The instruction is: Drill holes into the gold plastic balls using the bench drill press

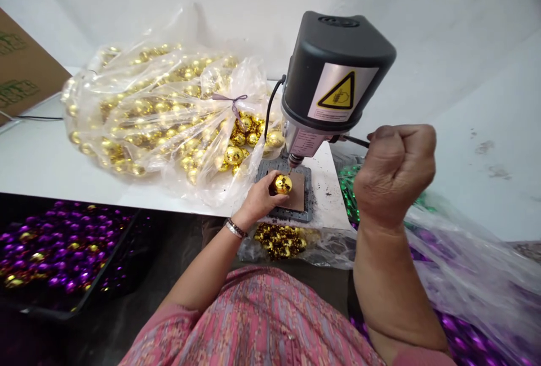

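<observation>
A shiny gold ball (pixel 283 185) is pinched between the thumb and fingers of my left hand (pixel 262 195). It sits over a brown board (pixel 298 197) on the grey base plate (pixel 307 215) of a small drill press (pixel 333 67). Right above the ball is the chuck (pixel 296 159) with its thin bit; I cannot tell whether the bit touches the ball. My right hand (pixel 395 168) is wrapped round the end of the press's feed lever (pixel 355 141), its grip hidden by the fist.
A large clear bag (pixel 169 123) of gold balls, tied with a purple ribbon, lies on the white table (pixel 34 168). Below left stands a black bin (pixel 127 242) of purple and gold balls. Gold pieces (pixel 281 241) lie under the table edge. Purple and green balls fill bags at right.
</observation>
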`<state>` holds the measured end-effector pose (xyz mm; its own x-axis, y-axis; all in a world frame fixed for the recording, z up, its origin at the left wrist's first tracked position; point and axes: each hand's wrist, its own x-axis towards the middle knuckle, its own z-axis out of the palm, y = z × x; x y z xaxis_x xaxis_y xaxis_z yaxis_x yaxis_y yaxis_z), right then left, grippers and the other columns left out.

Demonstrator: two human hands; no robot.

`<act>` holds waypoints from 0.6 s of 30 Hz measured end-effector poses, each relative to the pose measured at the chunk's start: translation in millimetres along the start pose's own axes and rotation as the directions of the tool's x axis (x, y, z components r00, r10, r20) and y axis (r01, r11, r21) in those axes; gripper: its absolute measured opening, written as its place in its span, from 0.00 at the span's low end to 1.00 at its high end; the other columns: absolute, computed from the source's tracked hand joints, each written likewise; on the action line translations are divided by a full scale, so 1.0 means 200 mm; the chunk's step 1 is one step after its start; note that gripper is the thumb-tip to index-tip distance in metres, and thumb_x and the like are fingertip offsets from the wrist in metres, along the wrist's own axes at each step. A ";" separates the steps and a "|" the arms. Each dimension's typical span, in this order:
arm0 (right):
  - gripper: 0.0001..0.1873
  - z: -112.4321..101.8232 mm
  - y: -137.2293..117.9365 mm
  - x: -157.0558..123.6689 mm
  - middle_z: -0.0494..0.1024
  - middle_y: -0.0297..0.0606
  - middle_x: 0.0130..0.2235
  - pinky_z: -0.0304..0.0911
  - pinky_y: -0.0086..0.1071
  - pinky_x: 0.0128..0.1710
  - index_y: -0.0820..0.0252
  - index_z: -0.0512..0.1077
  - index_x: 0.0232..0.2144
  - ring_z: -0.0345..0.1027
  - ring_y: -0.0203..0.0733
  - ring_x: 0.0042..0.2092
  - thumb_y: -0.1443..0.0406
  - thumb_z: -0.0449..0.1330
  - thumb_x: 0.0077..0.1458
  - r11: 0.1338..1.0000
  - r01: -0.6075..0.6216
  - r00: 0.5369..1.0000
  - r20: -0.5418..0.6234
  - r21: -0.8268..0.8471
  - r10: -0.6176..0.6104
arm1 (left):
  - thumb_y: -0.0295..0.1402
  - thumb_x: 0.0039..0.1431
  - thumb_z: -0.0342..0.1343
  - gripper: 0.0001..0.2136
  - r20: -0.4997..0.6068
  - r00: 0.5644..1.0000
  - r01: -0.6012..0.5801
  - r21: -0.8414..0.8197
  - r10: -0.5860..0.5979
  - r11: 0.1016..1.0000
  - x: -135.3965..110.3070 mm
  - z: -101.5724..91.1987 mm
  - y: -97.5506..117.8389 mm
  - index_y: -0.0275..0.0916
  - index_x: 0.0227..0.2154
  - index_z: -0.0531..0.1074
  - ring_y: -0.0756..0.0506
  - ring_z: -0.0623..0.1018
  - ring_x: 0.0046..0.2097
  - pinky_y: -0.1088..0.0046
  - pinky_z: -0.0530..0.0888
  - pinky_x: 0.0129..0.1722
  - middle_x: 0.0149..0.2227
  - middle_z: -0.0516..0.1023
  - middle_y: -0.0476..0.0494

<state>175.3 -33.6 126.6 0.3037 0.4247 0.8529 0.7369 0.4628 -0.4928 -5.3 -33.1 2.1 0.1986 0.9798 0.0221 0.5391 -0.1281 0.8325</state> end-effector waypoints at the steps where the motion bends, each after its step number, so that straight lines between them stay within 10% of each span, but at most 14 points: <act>1: 0.14 0.00 -0.01 0.01 0.66 0.30 0.23 0.55 0.30 0.28 0.57 0.62 0.26 0.58 0.30 0.25 0.58 0.53 0.61 1.000 -0.003 1.000 -0.003 0.018 0.003 | 0.33 0.53 0.64 0.26 0.008 1.000 -0.022 0.001 0.022 1.000 -0.03 -0.01 0.00 0.38 0.56 0.69 0.42 0.79 0.47 0.67 0.74 0.48 0.48 0.80 0.43; 9: 0.13 0.00 0.01 -0.03 0.66 0.31 0.24 0.56 0.30 0.30 0.58 0.63 0.26 0.61 0.30 0.27 0.58 0.53 0.60 0.997 -0.060 0.998 0.018 0.039 0.059 | 0.40 0.50 0.69 0.30 0.357 0.926 -0.167 0.092 0.124 0.982 -0.19 -0.14 -0.02 0.40 0.57 0.71 0.42 0.80 0.45 0.67 0.75 0.46 0.51 0.79 0.37; 12: 0.12 0.00 0.02 -0.03 0.67 0.31 0.24 0.56 0.30 0.30 0.58 0.63 0.26 0.61 0.31 0.27 0.58 0.53 0.59 0.997 -0.055 0.998 0.007 0.059 0.055 | 0.38 0.58 0.63 0.22 -0.002 0.997 -0.070 0.162 0.071 0.984 -0.12 -0.23 -0.05 0.39 0.55 0.74 0.45 0.79 0.41 0.68 0.75 0.46 0.49 0.80 0.38; 15: 0.13 0.00 0.03 -0.04 0.67 0.31 0.24 0.55 0.30 0.29 0.58 0.64 0.26 0.60 0.30 0.26 0.58 0.54 0.58 0.998 -0.026 1.000 0.010 0.062 0.025 | 0.31 0.64 0.54 0.17 -0.445 0.895 0.114 0.259 0.013 0.959 -0.01 -0.35 -0.09 0.36 0.55 0.73 0.43 0.78 0.47 0.64 0.73 0.53 0.52 0.79 0.34; 18: 0.13 -0.01 0.04 -0.04 0.67 0.31 0.24 0.55 0.29 0.28 0.59 0.65 0.26 0.60 0.30 0.26 0.58 0.54 0.59 0.999 -0.011 1.000 0.027 0.047 0.010 | 0.34 0.65 0.53 0.20 -0.559 0.828 0.238 0.297 -0.034 0.925 0.09 -0.44 -0.12 0.35 0.59 0.69 0.38 0.75 0.56 0.60 0.70 0.57 0.56 0.76 0.31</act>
<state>179.3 -35.7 115.9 0.2942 0.4501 0.8431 0.7043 0.4942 -0.5096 -86.6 1.2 31.6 -0.3113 0.9017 0.3000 0.7888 0.0691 0.6108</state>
